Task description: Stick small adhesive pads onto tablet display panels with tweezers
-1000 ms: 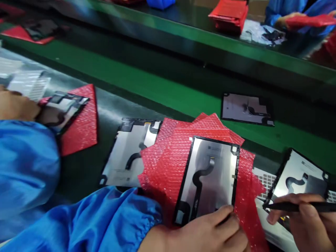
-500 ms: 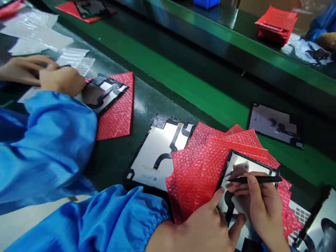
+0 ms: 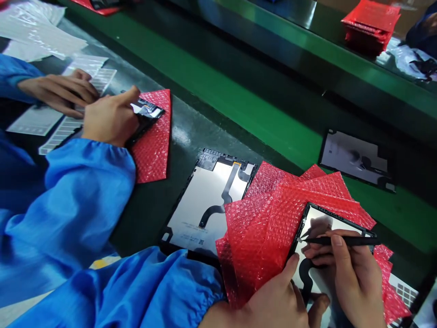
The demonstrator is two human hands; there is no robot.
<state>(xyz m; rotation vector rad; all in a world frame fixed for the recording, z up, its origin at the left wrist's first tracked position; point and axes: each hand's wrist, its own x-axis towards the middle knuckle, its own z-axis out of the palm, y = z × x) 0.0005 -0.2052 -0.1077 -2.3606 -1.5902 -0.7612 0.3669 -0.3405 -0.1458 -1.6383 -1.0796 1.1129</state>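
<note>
Over at four o'clock, a screen panel [image 3: 322,282] rests on red pouches [image 3: 262,232]; the half-open left hand [image 3: 275,298] touches its nine-o'clock edge, the right hand [image 3: 355,269] pinches a black pen-like tool [image 3: 362,240], and a broad green strip [image 3: 211,107] passes beyond, towards eleven.

Light glints on the dark worktop [image 3: 187,120] beside a green strip [image 3: 232,120].
</note>
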